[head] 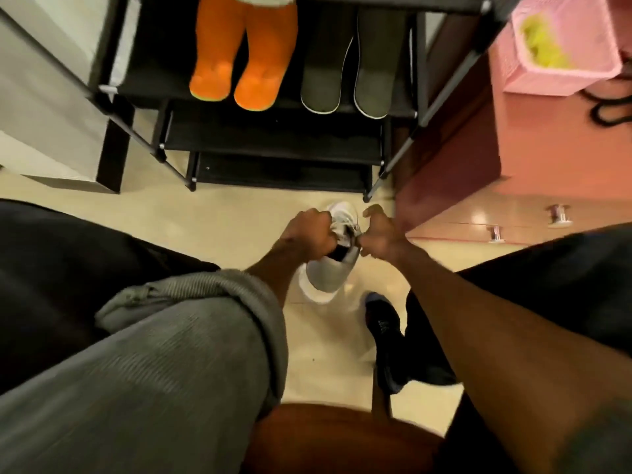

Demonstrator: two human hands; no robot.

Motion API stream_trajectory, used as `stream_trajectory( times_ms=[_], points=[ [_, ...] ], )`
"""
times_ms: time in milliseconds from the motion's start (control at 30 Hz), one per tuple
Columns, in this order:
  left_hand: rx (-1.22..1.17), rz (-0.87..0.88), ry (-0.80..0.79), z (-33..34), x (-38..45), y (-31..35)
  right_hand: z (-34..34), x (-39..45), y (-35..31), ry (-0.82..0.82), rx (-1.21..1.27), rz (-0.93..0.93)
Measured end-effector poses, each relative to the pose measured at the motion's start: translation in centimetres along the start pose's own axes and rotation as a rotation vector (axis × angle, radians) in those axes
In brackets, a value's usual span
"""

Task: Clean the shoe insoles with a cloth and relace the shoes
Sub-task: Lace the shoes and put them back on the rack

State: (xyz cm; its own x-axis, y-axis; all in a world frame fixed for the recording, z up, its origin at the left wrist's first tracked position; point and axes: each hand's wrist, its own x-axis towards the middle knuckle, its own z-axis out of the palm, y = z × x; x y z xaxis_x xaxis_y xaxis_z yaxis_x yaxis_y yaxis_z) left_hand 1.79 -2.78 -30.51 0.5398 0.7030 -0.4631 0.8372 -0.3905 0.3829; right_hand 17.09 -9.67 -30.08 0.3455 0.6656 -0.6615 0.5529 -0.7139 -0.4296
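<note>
A white and grey sneaker (327, 272) stands on the pale floor in front of me, toe pointing away, heel toward me. My left hand (307, 234) is closed on the left side of its lace area. My right hand (378, 234) is closed just right of the tongue, pinching what looks like a lace end. The laces between the hands are blurred and mostly hidden by my fingers. No cloth and no insole show in view.
A black shoe rack (273, 145) stands ahead with orange slippers (239, 59) and grey slippers (345, 63). A reddish cabinet (478, 165) with a pink basket (564, 46) is right. My foot in a dark shoe (384, 333) rests near a wooden stool (342, 439).
</note>
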Motion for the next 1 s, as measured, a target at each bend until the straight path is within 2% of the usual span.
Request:
stream_trajectory(
  times_ms=[100,200,300,400,567,767,833,933,1000],
  points=[
    [0.008,-0.004,0.131,-4.2,-3.9,1.7,-3.1,-3.5,-2.9,-0.013,-0.055,-0.059],
    [0.047,-0.014,0.282,-7.4,-7.6,3.4,-6.3,-7.5,-5.0,0.081,-0.177,-0.188],
    [0.092,-0.018,0.404,-9.9,-10.6,4.7,-8.8,-11.0,-6.4,0.140,-0.157,-0.303],
    [0.025,0.082,0.549,-12.0,-13.7,5.8,-11.3,-14.6,-7.4,0.172,-0.081,-0.416],
    [-0.079,0.189,0.761,-15.2,-17.3,7.7,-13.9,-18.6,-7.5,0.333,0.055,-0.683],
    [-0.058,0.360,0.888,-19.4,-17.2,9.4,-16.3,-20.2,-7.9,0.575,0.114,-0.996],
    [-0.069,0.367,0.935,-20.8,-15.9,9.9,-16.9,-19.0,-9.1,0.690,0.159,-1.017],
    [-0.054,0.354,0.934,-22.7,-13.2,10.1,-17.8,-16.9,-11.6,0.852,0.269,-0.937],
    [-0.068,0.358,0.919,-23.1,-11.1,9.3,-18.5,-15.2,-12.8,0.878,0.292,-0.926]
  ],
)
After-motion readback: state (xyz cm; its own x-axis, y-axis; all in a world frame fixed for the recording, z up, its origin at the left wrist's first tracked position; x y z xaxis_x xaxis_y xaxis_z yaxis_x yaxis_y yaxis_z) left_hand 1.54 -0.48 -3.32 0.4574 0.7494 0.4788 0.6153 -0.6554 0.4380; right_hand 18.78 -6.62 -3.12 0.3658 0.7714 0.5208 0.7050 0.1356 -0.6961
